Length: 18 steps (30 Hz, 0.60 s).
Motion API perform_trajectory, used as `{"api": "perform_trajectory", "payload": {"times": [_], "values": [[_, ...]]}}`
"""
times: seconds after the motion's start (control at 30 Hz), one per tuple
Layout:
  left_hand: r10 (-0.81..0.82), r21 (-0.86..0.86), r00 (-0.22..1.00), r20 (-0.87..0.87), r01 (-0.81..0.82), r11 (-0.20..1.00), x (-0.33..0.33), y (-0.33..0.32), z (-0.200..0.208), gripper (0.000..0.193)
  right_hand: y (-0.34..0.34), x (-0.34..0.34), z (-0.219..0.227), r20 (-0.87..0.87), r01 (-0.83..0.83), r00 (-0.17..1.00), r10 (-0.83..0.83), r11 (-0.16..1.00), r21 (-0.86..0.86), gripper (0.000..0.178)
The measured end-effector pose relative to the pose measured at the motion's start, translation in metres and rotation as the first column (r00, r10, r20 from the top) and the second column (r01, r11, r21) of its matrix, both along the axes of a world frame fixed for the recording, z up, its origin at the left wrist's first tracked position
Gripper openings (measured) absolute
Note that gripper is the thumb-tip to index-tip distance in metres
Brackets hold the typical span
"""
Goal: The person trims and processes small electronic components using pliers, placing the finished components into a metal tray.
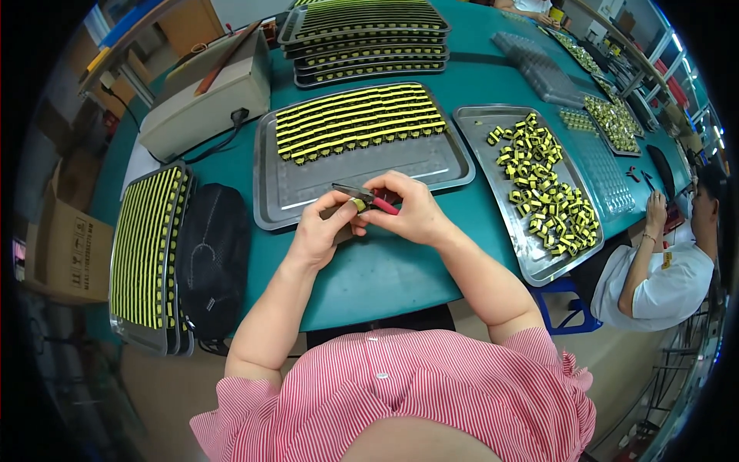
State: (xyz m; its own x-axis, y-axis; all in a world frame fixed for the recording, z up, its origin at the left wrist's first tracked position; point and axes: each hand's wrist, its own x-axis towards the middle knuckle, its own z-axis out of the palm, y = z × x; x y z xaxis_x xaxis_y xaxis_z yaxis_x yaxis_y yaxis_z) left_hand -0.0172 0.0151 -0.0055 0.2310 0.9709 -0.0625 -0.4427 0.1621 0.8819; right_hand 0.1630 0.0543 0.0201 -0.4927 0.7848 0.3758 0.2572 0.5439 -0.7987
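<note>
My left hand (314, 235) pinches a small yellow-and-black wound component (359, 205) between thumb and fingers, above the near edge of a metal tray. Closed around red-handled pliers (386, 205), my right hand (419, 214) meets the left. The metal jaws point left and lie right beside the component; whether they touch it I cannot tell. Just beyond my hands, the metal tray (308, 192) carries neat rows of yellow-and-black components (362, 119) on its far half. To the right, a second tray (539, 266) holds a loose heap of similar components (550, 185).
Stacked full trays (366, 58) stand at the back, and more (146, 254) at the left beside a black bag (212, 262). A beige box-shaped device (208, 100) with a cable sits back left. Clear plastic trays (539, 69) lie at right, where a co-worker (654, 277) sits.
</note>
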Motion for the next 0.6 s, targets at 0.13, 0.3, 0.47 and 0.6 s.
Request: {"api": "perform_trajectory", "payload": {"times": [0.13,0.3,0.47,0.6], "values": [[0.025,-0.036,1.0,0.007,-0.024,0.999,0.004,-0.003,0.006,0.024,-0.001,-0.001,-0.003,-0.075,0.014,0.997,-0.026,0.989,-0.149,0.034],[0.036,0.033,0.993,-0.113,-0.032,0.999,0.011,-0.005,0.008,0.031,0.001,0.0,-0.007,-0.159,0.005,0.986,-0.054,0.957,-0.291,0.03],[0.117,0.195,0.919,-0.376,-0.045,0.98,0.007,-0.003,-0.003,0.03,-0.001,-0.002,-0.004,-0.1,0.031,0.993,-0.065,0.952,-0.303,0.028],[0.119,0.119,0.958,-0.26,-0.09,0.989,0.007,-0.002,0.002,0.027,0.0,-0.008,-0.01,-0.186,0.133,0.959,-0.215,0.917,-0.375,0.025]]}}
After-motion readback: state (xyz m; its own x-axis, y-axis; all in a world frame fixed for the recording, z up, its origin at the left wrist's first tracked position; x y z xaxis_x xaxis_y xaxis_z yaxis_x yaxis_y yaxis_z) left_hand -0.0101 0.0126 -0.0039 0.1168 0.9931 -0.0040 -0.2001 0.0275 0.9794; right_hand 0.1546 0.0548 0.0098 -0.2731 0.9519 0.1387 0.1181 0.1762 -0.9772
